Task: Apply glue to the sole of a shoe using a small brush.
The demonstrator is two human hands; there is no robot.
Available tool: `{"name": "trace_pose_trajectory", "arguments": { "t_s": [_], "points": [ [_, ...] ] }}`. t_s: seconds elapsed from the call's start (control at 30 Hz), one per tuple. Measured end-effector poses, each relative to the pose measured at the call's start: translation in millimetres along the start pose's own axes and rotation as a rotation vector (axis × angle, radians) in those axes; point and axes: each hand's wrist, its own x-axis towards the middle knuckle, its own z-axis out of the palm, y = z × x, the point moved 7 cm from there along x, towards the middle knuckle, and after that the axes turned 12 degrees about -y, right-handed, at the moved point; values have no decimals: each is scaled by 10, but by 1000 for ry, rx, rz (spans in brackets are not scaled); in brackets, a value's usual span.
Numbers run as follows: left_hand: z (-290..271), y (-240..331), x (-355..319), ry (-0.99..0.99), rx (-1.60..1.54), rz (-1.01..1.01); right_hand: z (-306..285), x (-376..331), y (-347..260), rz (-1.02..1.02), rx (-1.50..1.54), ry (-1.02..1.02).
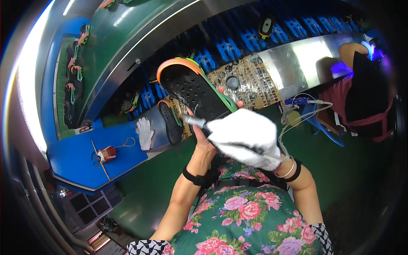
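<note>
Green floor (348,170), steel conveyor rim (297,55)

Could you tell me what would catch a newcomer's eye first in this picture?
First, the black perforated shoe sole with its orange and green rim, held up at the centre by the bare left hand. Just right of it, the white-gloved right hand grips a thin silver tool against the sole. Behind, a conveyor with blue holders carries more soles.
</note>
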Motion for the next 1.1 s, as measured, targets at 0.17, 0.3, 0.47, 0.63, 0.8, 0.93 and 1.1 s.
{"name": "trace_pose_trajectory", "arguments": {
  "t_s": [0.17, 0.3, 0.47, 0.63, 0.8, 0.93, 1.1],
  "points": [
    [48, 138, 97, 45, 65, 29, 125, -19, -4, -12, -185, -104],
    [14, 137, 104, -15, 20, -10, 142, -53, 29, 53, 75, -160],
    [-78, 269, 141, 47, -3, 67, 105, -59, 21, -26, -91, -94],
    [2, 355, 214, -135, -104, 25, 132, -14, 29, -6, 225, -148],
    [-121, 467, 183, -16, 61, 143, 167, -120, 79, -62, -34, -143],
    [103, 388, 262, -113, -17, 89, 149, -107, 56, -23, 147, -179],
    [9, 467, 258, -46, -17, 207, 79, -168, 167, -31, -60, -106]
  ]
}}
